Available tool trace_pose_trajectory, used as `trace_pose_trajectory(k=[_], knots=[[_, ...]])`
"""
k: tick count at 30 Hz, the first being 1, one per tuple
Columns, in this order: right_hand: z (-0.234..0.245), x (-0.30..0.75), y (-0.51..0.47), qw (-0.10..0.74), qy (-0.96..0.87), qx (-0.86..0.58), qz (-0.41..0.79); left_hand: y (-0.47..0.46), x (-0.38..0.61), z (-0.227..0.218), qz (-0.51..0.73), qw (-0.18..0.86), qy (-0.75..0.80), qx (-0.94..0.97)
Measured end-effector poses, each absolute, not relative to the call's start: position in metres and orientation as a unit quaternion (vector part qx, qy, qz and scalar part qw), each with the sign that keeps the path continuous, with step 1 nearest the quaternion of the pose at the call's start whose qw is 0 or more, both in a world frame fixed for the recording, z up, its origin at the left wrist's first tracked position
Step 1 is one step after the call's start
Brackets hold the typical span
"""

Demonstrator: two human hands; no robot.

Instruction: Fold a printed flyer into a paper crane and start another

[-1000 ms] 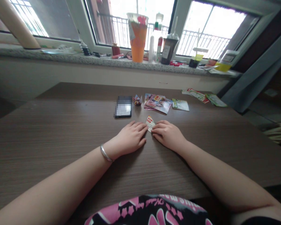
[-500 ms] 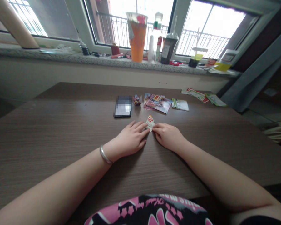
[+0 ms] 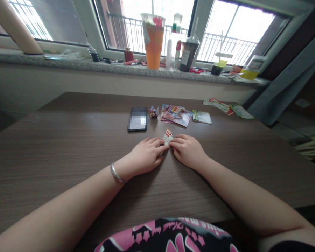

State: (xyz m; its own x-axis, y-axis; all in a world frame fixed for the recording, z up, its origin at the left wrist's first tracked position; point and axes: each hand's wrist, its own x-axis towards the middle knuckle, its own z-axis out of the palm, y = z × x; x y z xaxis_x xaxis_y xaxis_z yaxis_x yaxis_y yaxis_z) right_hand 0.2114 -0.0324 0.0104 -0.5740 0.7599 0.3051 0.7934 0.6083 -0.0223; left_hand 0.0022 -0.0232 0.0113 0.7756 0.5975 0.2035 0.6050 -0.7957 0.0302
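A small piece of folded printed paper [image 3: 167,136], white with red and yellow print, lies on the wooden table between my hands, its pointed end facing away from me. My left hand [image 3: 146,155], with a silver bangle at the wrist, grips its left side and lower edge with the fingertips. From the other side, my right hand [image 3: 188,150] holds the lower right edge between thumb and fingers. The fingertips of both hands nearly meet at the paper's near end and cover part of it. Beyond them stands a small folded paper shape [image 3: 153,112] in mixed colours.
A dark device with a blurred screen [image 3: 137,119] lies past my left hand. Colourful printed sheets [image 3: 177,114], a small stack of cards [image 3: 202,117] and more leaflets [image 3: 222,106] are toward the back. Cups, including an orange drink [image 3: 154,45], line the granite windowsill [image 3: 115,69].
Both hands have shifted slightly at the paper's near end. My left index finger reaches further right, and my right fingers have moved a little up and left over the edge.
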Motion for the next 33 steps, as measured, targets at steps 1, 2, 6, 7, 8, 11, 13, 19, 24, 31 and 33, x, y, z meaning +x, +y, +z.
trace_pose_trajectory(k=[1,2,6,7,8,11,13,19,24,31,33], knots=[[0.009,0.211,-0.031,0.147,-0.893,-0.423,-0.048,-0.023,0.002,0.011,-0.101,0.016,-0.32,-0.942],[0.008,0.211,-0.031,0.15,-0.897,-0.415,-0.039,-0.023,0.002,0.011,-0.101,0.013,-0.319,-0.942],[0.006,0.211,-0.03,0.15,-0.892,-0.426,-0.033,-0.022,0.002,0.012,-0.101,0.001,-0.32,-0.942],[0.006,0.211,-0.03,0.147,-0.89,-0.43,-0.034,-0.022,0.002,0.013,-0.1,-0.002,-0.319,-0.942],[0.006,0.211,-0.029,0.143,-0.889,-0.433,-0.033,-0.022,0.002,0.013,-0.1,-0.005,-0.317,-0.943],[0.007,0.211,-0.029,0.132,-0.887,-0.442,-0.024,-0.022,0.002,0.015,-0.1,-0.015,-0.312,-0.945],[0.007,0.21,-0.028,0.127,-0.884,-0.449,-0.025,-0.022,0.002,0.016,-0.099,-0.02,-0.312,-0.945],[0.009,0.208,-0.024,0.121,-0.881,-0.456,-0.038,-0.02,0.0,0.017,-0.078,-0.039,-0.309,-0.947],[0.005,0.208,-0.019,0.124,-0.877,-0.464,-0.033,-0.018,0.0,0.016,-0.078,-0.044,-0.311,-0.946],[0.001,0.211,-0.013,0.113,-0.865,-0.489,-0.011,-0.015,-0.001,0.013,-0.059,-0.051,-0.316,-0.946],[0.002,0.212,-0.012,0.104,-0.862,-0.495,-0.006,-0.014,-0.001,0.013,-0.049,-0.061,-0.317,-0.945]])
